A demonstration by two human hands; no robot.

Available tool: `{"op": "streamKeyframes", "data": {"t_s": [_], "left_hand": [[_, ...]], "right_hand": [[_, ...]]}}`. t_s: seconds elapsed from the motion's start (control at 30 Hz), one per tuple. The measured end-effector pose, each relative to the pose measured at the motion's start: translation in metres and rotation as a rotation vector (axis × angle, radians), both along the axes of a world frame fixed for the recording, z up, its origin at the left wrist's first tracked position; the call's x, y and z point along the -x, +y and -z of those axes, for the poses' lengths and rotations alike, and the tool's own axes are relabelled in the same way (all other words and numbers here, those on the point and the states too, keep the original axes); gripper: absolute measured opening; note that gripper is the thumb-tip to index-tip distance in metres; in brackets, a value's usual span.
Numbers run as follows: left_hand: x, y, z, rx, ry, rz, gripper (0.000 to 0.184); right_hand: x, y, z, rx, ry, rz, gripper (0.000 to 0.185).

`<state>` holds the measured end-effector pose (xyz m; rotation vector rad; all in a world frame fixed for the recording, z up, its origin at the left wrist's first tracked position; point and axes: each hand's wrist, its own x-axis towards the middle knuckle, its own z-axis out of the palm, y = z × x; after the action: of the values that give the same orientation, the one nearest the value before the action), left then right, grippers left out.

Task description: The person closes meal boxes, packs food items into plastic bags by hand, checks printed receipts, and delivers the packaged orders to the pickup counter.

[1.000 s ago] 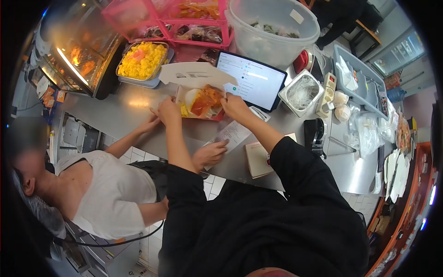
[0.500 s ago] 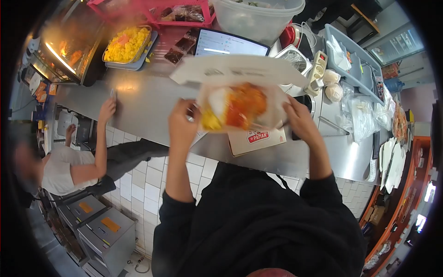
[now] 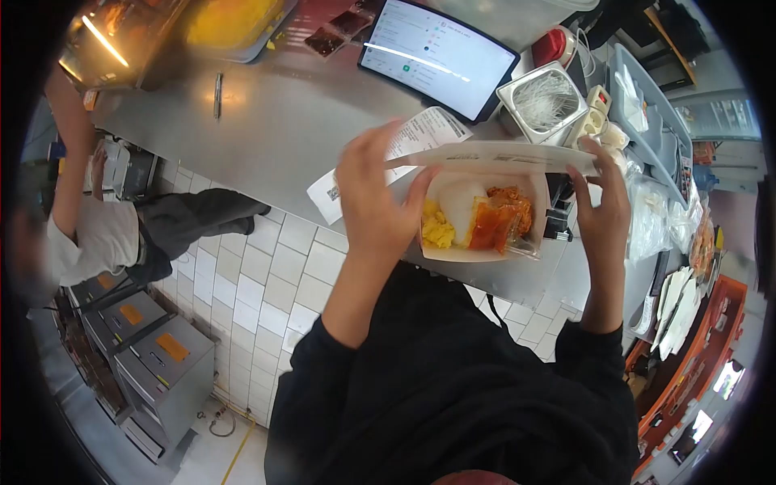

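And there was the box [image 3: 495,179], right between the hands, its long side running from one toward the other! The left hand [image 3: 376,194] was nearer, thumb at the corner; the right hand [image 3: 600,194] sat just off the opposite wall. Both were spread wide, thumbs apart from fingers, around the ends of the lid [image 3: 501,153]. Beyond the left, a receipt [image 3: 428,133] lay on the surface [image 3: 267,145]!

Looking like a takeaway kitchen here, steel counter [image 3: 279,149] gleaming, lit case [image 3: 121,48] glowing in the corner, tablet [image 3: 440,56] showing a list, receipt [image 3: 424,133] lying close by, box [image 3: 453,255] holding a meal [image 3: 489,225]
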<state>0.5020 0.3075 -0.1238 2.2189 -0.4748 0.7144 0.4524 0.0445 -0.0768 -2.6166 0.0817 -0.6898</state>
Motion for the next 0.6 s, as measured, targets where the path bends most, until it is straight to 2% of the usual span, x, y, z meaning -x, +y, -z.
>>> {"op": "streamKeyframes", "data": {"t_s": [0.03,0.1,0.13,0.2,0.23,0.3,0.43,0.5,0.53,0.6], "left_hand": [[-0.007,-0.002,-0.003,0.002,0.001,-0.006,0.053],[-0.013,-0.016,-0.005,-0.075,0.297,0.268,0.041],[-0.011,-0.026,-0.005,-0.072,0.297,0.262,0.041],[-0.008,-0.046,-0.003,0.104,0.367,0.232,0.024],[-0.008,-0.049,-0.003,0.103,0.371,0.232,0.024],[-0.008,-0.052,-0.005,0.093,0.415,0.149,0.018],[0.003,-0.042,-0.003,0.116,0.379,0.136,0.024],[0.021,-0.021,-0.006,-0.042,0.343,0.181,0.042],[0.031,-0.011,-0.006,-0.042,0.344,0.188,0.042],[0.053,0.005,0.001,-0.139,0.499,0.228,0.056]], "right_hand": [[-0.004,-0.001,-0.002,0.043,0.153,-0.019,0.025],[-0.01,0.001,-0.011,0.042,0.211,0.005,0.02],[-0.012,-0.002,-0.013,-0.012,0.311,0.017,0.021],[-0.015,0.002,-0.021,-0.166,0.493,0.105,0.024],[-0.015,0.001,-0.019,-0.166,0.497,0.105,0.024],[-0.012,-0.006,-0.016,-0.738,0.612,0.153,0.028],[0.001,-0.022,-0.009,-0.753,0.704,0.125,0.027],[0.016,-0.025,-0.006,-0.234,0.541,-0.13,0.027],[0.028,-0.022,-0.007,-0.286,0.628,-0.05,0.03],[0.052,-0.021,0.017,-0.31,0.489,-0.145,0.036]]}}
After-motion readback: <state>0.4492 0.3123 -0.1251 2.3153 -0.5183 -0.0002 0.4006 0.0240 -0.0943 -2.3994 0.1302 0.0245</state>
